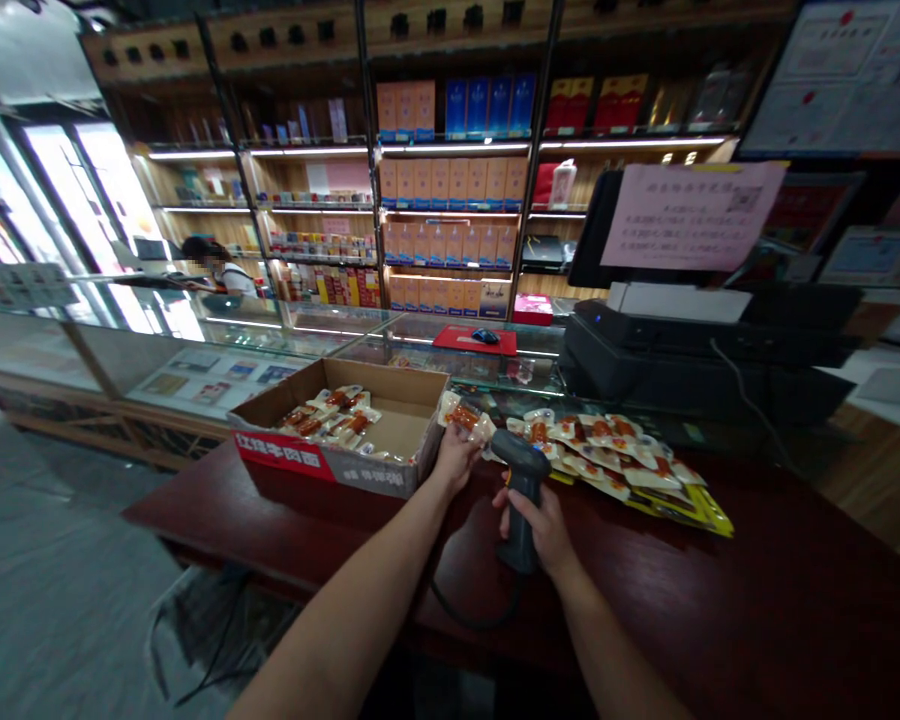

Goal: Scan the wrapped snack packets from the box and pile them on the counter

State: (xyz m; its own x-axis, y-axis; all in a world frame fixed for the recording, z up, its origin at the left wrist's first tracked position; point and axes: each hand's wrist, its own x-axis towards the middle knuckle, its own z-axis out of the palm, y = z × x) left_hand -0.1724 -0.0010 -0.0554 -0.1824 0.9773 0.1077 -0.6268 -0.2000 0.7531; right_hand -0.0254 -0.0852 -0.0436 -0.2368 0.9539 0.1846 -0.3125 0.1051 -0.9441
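Bare forearms [345, 610] lie nearest, stretching over a dark red-brown table [765, 590] with a smooth, faintly glossy top. The right hand [546, 528] is wrapped around the handle of a dark grey, pistol-shaped scanner [523, 475], its head tilted toward the left hand; a thin black cable [480, 626] loops below it on the wood. The left hand [457, 455] pinches a sealed packet [463, 412], pale plastic with orange-brown contents, just beyond the scanner's head and beside the right wall of an open cardboard box [367, 477].

That box has a red and grey printed front; similar packets [337, 412] lie on its left side and along the front, with bare brown cardboard showing elsewhere. Right of the scanner, a loose, overlapping heap of packets [607, 450] spreads on the table, flat yellow packaging [694, 512] jutting from under its near edge.

Behind the heap, black counter equipment [645, 350] and a screen bearing a pink sheet [686, 220] block part of the view. A glass counter [300, 322] runs beyond the box, a red mat [450, 339] and dark mouse [485, 336] on it. Farther back, lit wooden shelves [450, 145] hold rows of cartons, and another person [236, 280] is at the left.
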